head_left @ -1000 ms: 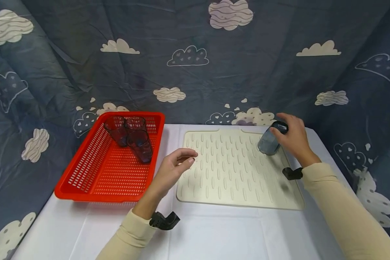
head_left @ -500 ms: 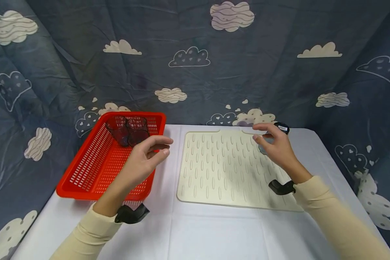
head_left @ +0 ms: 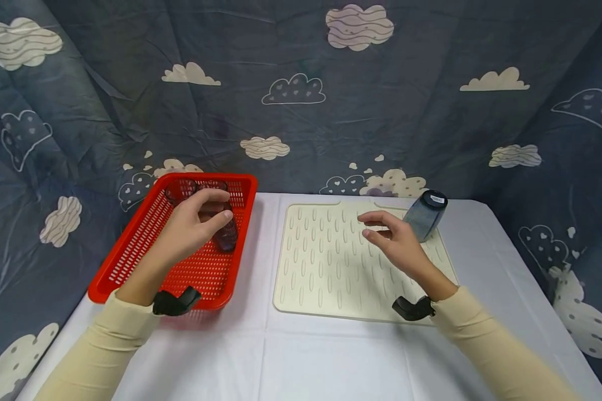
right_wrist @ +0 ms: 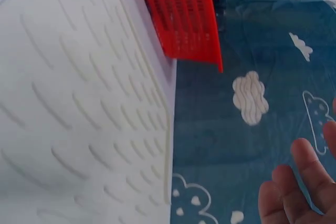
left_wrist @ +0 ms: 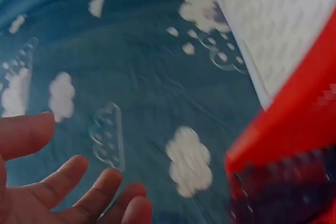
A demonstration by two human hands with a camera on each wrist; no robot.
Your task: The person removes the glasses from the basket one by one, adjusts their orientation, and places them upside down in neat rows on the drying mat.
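The right hand (head_left: 398, 240) has come off the glass (head_left: 422, 221) and the left hand (head_left: 193, 223) has swung over the basket (head_left: 200, 281) since a second ago. In the head view, the glass stands base up at the mat (head_left: 331, 262)'s two o'clock; the right hand, at its eight o'clock, holds nothing. Other glasses (head_left: 226, 236) sit at the basket's one o'clock. In the left wrist view, that hand is spread, gripping nothing. In the right wrist view, the hand lies relaxed at four o'clock.
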